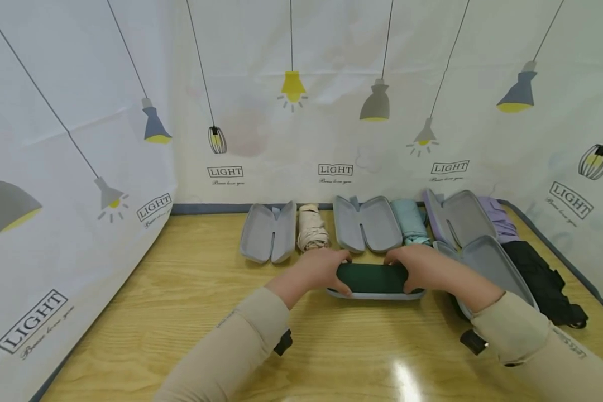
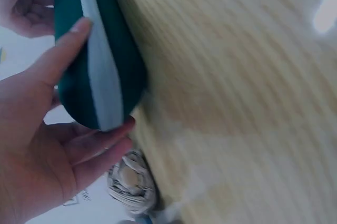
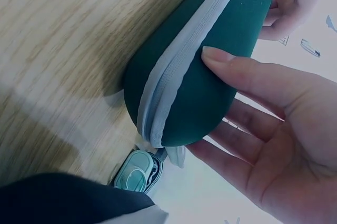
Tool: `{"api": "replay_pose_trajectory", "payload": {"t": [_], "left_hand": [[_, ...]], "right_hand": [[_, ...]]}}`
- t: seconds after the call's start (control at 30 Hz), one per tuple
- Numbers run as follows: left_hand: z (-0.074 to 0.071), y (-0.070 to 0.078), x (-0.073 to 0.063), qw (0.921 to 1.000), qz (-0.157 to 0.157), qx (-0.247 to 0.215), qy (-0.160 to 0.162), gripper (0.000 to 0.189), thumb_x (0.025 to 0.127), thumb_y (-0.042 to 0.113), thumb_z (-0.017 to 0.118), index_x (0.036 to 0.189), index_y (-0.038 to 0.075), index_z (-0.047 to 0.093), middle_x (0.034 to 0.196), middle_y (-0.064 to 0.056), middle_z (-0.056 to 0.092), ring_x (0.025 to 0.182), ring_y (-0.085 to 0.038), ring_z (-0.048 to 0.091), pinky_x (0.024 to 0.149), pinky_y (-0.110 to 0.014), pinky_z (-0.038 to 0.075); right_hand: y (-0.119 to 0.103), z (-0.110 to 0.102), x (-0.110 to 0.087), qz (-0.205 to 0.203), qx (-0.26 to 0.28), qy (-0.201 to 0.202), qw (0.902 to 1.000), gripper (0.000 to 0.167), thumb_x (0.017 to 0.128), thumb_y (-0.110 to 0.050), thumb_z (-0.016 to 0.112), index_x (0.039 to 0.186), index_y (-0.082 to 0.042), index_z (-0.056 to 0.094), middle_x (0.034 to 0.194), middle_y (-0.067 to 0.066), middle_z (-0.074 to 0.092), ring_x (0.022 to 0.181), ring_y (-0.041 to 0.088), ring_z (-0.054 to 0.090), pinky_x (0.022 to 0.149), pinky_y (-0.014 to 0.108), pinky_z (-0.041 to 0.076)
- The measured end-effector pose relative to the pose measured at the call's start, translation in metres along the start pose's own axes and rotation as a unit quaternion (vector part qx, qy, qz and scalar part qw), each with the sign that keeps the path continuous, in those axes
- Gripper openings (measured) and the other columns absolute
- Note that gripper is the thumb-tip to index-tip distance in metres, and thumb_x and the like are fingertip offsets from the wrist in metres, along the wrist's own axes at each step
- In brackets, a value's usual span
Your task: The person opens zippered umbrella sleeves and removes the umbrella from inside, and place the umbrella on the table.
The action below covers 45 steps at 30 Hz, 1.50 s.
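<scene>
A dark green zip case (image 1: 372,278) with a grey zipper band lies over the table in front of me, its two halves together. My left hand (image 1: 324,269) grips its left end, the thumb on the near side and the fingers beyond. On the right end my right hand (image 1: 418,267) holds it the same way. In the left wrist view the thumb presses by the zipper band (image 2: 102,71). The right wrist view shows the two zipper edges (image 3: 168,71) close together along the rounded end. What the case contains is hidden.
Behind stand open grey-lined cases (image 1: 268,231), a beige folded umbrella (image 1: 311,226) and a teal one (image 1: 410,219). To the right are a purple folded bundle (image 1: 497,218), a black one (image 1: 542,282) and another open case (image 1: 497,268). A printed curtain (image 1: 261,111) borders the table.
</scene>
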<state>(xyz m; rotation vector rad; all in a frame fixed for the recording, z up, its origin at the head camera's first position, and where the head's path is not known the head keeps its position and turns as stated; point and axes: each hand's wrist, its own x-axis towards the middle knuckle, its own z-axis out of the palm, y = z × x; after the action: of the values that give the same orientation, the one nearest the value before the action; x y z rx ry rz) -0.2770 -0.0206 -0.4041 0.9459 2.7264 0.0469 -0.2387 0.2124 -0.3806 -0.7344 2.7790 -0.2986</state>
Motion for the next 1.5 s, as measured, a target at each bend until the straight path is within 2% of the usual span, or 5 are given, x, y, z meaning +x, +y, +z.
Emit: {"api": "replay_pose_trajectory", "payload": {"t": [0.27, 0.5, 0.83, 1.13, 1.5], "left_hand": [[0.011, -0.015, 0.0, 0.9907, -0.002, -0.136, -0.006, 0.08, 0.075, 0.06, 0.076, 0.14, 0.022, 0.05, 0.133, 0.0, 0.056, 0.111, -0.017, 0.057, 0.087, -0.034, 0.048], [0.01, -0.02, 0.001, 0.9811, 0.004, -0.191, -0.028, 0.077, 0.077, 0.055, 0.077, 0.14, 0.024, 0.047, 0.135, -0.002, 0.053, 0.113, -0.02, 0.056, 0.089, -0.036, 0.048], [0.001, -0.026, -0.005, 0.9841, 0.011, -0.177, 0.006, 0.032, 0.104, 0.032, 0.049, 0.13, 0.015, 0.058, 0.124, -0.002, 0.062, 0.115, -0.018, 0.057, 0.093, -0.034, 0.046], [-0.001, -0.028, 0.002, 0.9884, 0.002, -0.137, 0.064, 0.016, 0.097, 0.008, 0.061, 0.105, 0.017, 0.071, 0.104, 0.002, 0.068, 0.097, -0.015, 0.062, 0.078, -0.028, 0.05], [-0.002, -0.03, 0.019, 0.991, -0.007, -0.133, 0.012, 0.019, 0.095, 0.004, 0.061, 0.109, 0.006, 0.074, 0.106, -0.005, 0.071, 0.095, -0.017, 0.064, 0.077, -0.026, 0.051]], "right_hand": [[-0.004, 0.001, -0.001, 0.006, -0.01, -0.006, 0.9999, 0.056, 0.071, -0.007, 0.087, 0.12, -0.004, 0.063, 0.117, 0.011, 0.064, 0.104, 0.033, 0.061, 0.079, 0.042, 0.053], [-0.007, 0.005, -0.005, 0.019, -0.034, 0.001, 0.9993, 0.057, 0.071, -0.008, 0.087, 0.122, -0.005, 0.063, 0.116, 0.011, 0.064, 0.105, 0.033, 0.061, 0.082, 0.044, 0.052], [-0.013, 0.008, -0.012, 0.014, -0.041, 0.013, 0.999, 0.059, 0.07, -0.007, 0.088, 0.122, -0.005, 0.062, 0.117, 0.013, 0.064, 0.106, 0.034, 0.06, 0.081, 0.044, 0.052], [-0.012, 0.008, -0.014, 0.007, -0.045, 0.022, 0.9987, 0.058, 0.069, -0.007, 0.088, 0.121, -0.006, 0.063, 0.115, 0.012, 0.064, 0.104, 0.034, 0.061, 0.079, 0.043, 0.053], [-0.009, 0.009, -0.013, 0.009, -0.039, 0.026, 0.9988, 0.057, 0.07, -0.007, 0.088, 0.122, -0.006, 0.063, 0.115, 0.012, 0.064, 0.103, 0.033, 0.061, 0.078, 0.043, 0.053]]}}
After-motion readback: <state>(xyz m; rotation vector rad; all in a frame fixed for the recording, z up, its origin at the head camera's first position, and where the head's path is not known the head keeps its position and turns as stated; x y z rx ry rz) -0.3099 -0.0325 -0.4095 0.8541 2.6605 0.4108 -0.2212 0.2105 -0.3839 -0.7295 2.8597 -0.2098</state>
